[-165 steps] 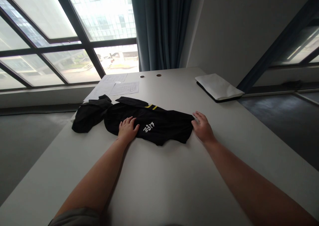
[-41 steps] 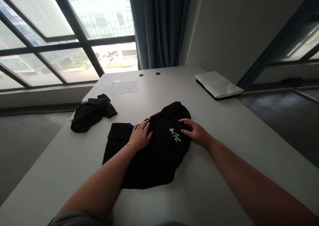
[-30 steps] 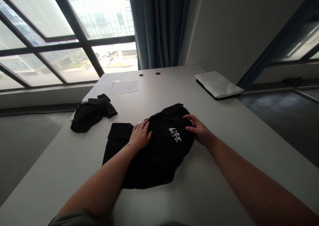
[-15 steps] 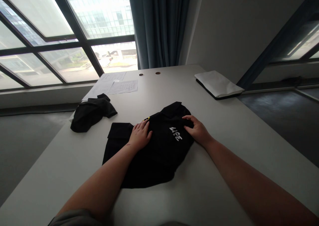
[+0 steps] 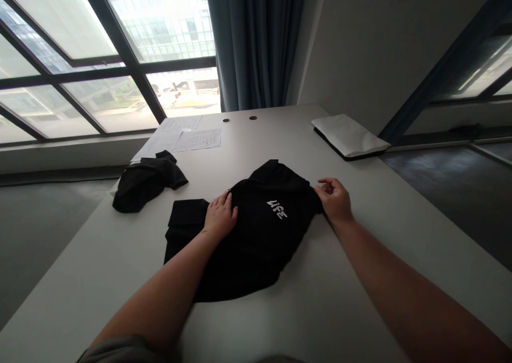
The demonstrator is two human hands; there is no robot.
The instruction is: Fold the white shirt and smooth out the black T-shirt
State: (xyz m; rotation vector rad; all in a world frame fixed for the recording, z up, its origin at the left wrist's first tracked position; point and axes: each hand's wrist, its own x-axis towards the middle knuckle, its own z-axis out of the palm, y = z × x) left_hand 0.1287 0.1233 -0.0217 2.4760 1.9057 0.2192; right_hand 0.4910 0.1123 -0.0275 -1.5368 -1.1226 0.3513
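Note:
A black T-shirt [image 5: 256,235] with white "LIFE" lettering lies partly folded on the white table [image 5: 344,299]. On its upper middle, near the neckline, my left hand [image 5: 221,214] rests flat with the fingers stretched out. My right hand [image 5: 335,200] pinches the shirt's right edge and draws the cloth out to the side. Its thumb and fingertips are closed on the fabric there. A sleeve stands out at the shirt's left, and its lower part is bunched under my left forearm.
A crumpled dark garment [image 5: 148,182] lies at the table's left edge. Behind it are printed paper sheets [image 5: 198,139]. A folded white cloth [image 5: 350,135] with a black underside sits at the back right. Two cable holes [image 5: 253,118] pierce the far end, before a curtain [image 5: 256,48].
My right hand has moved right, pulling the T-shirt's right edge outward. The lettering has shifted slightly left and up, and the cloth is more stretched. My left hand has slid slightly left.

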